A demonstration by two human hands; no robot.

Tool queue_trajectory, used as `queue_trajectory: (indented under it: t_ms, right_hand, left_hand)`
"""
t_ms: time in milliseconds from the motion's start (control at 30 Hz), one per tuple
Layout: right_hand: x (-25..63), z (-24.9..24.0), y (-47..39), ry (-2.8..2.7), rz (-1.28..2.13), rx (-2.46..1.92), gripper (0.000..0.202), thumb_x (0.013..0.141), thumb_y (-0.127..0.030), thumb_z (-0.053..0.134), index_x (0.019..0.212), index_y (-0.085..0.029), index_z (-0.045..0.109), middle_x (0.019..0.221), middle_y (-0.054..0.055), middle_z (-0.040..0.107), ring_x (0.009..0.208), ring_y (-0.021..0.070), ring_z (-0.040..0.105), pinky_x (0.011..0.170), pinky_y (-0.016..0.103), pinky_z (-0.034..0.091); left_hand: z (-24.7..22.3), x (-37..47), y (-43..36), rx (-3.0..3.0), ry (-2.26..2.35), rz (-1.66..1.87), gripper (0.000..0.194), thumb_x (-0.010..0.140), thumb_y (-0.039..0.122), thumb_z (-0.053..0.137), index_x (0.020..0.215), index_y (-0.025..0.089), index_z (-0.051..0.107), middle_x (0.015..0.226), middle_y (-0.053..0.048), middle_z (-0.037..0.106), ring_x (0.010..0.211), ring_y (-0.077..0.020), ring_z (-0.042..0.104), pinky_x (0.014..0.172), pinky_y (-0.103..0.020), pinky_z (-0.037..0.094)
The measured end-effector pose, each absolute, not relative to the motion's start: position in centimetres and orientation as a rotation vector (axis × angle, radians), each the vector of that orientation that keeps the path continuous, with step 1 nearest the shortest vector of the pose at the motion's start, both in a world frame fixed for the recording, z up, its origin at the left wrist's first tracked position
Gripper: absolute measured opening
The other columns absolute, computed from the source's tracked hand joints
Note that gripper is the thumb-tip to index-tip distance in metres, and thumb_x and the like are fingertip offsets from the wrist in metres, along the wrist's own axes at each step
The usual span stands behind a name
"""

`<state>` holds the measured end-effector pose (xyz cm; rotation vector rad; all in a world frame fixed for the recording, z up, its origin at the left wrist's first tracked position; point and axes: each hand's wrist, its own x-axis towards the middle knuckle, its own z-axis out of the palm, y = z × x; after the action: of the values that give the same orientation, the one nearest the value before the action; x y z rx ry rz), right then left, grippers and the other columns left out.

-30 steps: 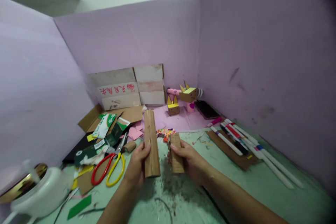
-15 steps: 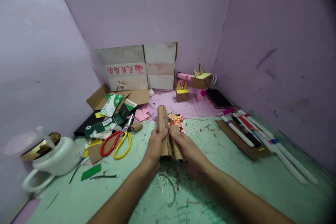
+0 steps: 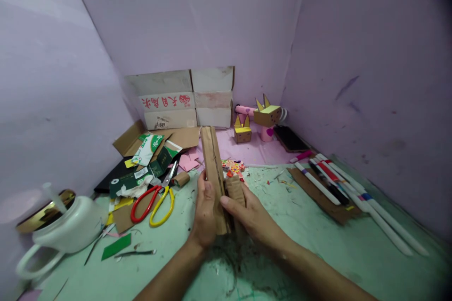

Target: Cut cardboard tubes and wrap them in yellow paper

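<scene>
A long rolled piece of brown cardboard (image 3: 212, 160) with a seam down its length is tilted between my hands. My left hand (image 3: 204, 214) grips its left side, thumb up along it. My right hand (image 3: 252, 211) is wrapped round a shorter folded cardboard piece (image 3: 235, 188), held against the long one, with the thumb reaching toward the seam. Just beyond lies a colourful patterned scrap (image 3: 233, 165). Red-and-yellow-handled scissors (image 3: 160, 197) rest left of my hands, beside a small cardboard roll (image 3: 181, 179).
At left stand a white cup (image 3: 70, 218) and a pile of cardboard scraps (image 3: 158, 160). Small cardboard boxes with pointed ears (image 3: 243, 135) sit at the back, near a phone (image 3: 291, 138). Markers (image 3: 328, 178) lie at right on a cardboard sheet (image 3: 303, 178).
The long cardboard piece has turned and tipped further upright, its near end now lower in view. My right hand has shifted its hold on the short piece. The camera view has tilted slightly up.
</scene>
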<state>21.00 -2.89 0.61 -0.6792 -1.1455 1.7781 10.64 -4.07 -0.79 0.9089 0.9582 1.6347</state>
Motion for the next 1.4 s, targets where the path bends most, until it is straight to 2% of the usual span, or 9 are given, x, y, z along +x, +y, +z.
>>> queue_trajectory:
  t_ms: [133,267,467,567,700,833,1033,1233,1400]
  right_hand:
    - [21.3,0.9,-3.0,-1.195,1.802,-0.651,0.043,0.074,-0.03,0.065,0.112,-0.018,0.049,0.112,0.008,0.063,0.105,0.0233,0.058,0.094,0.039,0.042]
    - [21.4,0.8,-2.9,-1.253,1.765,-0.688,0.046,0.068,-0.023,0.068,0.109,-0.018,0.048,0.105,0.007,0.064,0.095,0.0231,0.061,0.086,0.038,0.047]
    - [21.3,-0.1,-3.1,-1.336,1.715,-0.68,0.059,0.058,-0.011,0.073,0.108,-0.023,0.044,0.09,0.0,0.065,0.081,0.0198,0.063,0.073,0.033,0.051]
    - [21.4,-0.3,-2.9,-1.429,1.543,-0.721,0.051,0.059,-0.009,0.07,0.102,-0.023,0.047,0.084,-0.002,0.063,0.074,0.0175,0.06,0.066,0.029,0.049]
    - [21.8,-0.3,-2.3,-1.576,1.29,-0.827,0.036,0.062,-0.015,0.069,0.091,-0.023,0.05,0.072,-0.004,0.059,0.063,0.0144,0.055,0.057,0.025,0.045]
    - [22.1,-0.5,-1.9,-1.676,1.199,-0.822,0.034,0.067,-0.018,0.065,0.097,-0.022,0.049,0.077,-0.003,0.059,0.065,0.0149,0.056,0.06,0.026,0.044]
    - [22.1,-0.6,-2.0,-1.701,1.175,-0.78,0.035,0.067,-0.012,0.062,0.098,-0.023,0.049,0.076,-0.004,0.059,0.065,0.0142,0.055,0.058,0.023,0.042]
    - [21.9,-0.5,-2.2,-1.683,1.169,-0.791,0.034,0.065,-0.009,0.061,0.093,-0.023,0.049,0.071,-0.005,0.055,0.061,0.0133,0.051,0.054,0.023,0.041]
    - [22.0,-0.6,-2.0,-1.673,1.178,-0.826,0.031,0.066,-0.012,0.062,0.092,-0.023,0.051,0.071,-0.005,0.057,0.06,0.0138,0.052,0.054,0.024,0.041]
  left_hand:
    - [-0.7,11.0,-4.6,0.927,0.968,1.69,0.05,0.086,0.047,0.046,0.13,0.026,0.034,0.124,-0.005,0.055,0.119,-0.0225,0.048,0.1,-0.033,0.038]
    - [-0.7,10.9,-4.9,0.925,0.901,1.638,0.056,0.085,0.05,0.046,0.133,0.029,0.028,0.127,-0.005,0.053,0.119,-0.023,0.048,0.1,-0.034,0.038]
    - [-1.6,10.6,-5.1,1.014,1.032,1.631,0.064,0.08,0.056,0.05,0.134,0.027,0.031,0.139,-0.004,0.041,0.13,-0.0238,0.034,0.105,-0.031,0.032]
    - [-1.4,10.8,-5.0,1.013,0.953,1.632,0.066,0.081,0.053,0.051,0.136,0.026,0.027,0.138,-0.005,0.042,0.126,-0.0252,0.039,0.103,-0.034,0.035]
    - [-0.5,10.6,-4.8,1.089,0.949,1.628,0.055,0.08,0.048,0.054,0.127,0.021,0.041,0.131,-0.006,0.05,0.125,-0.0269,0.039,0.103,-0.034,0.033]
    - [-0.2,10.0,-4.8,1.182,0.979,1.567,0.045,0.084,0.043,0.051,0.122,0.019,0.046,0.127,-0.006,0.052,0.127,-0.0261,0.035,0.105,-0.032,0.031]
    - [-0.9,10.0,-5.0,1.163,0.974,1.531,0.05,0.087,0.044,0.046,0.131,0.021,0.036,0.136,-0.005,0.045,0.129,-0.0233,0.033,0.106,-0.031,0.03]
    - [-1.5,9.9,-4.9,1.154,0.995,1.551,0.051,0.087,0.046,0.044,0.132,0.022,0.037,0.136,-0.005,0.045,0.132,-0.0221,0.029,0.105,-0.03,0.031]
    - [-1.8,10.0,-4.4,1.062,0.919,1.586,0.051,0.086,0.047,0.047,0.13,0.023,0.041,0.134,-0.004,0.048,0.134,-0.0232,0.025,0.109,-0.033,0.025]
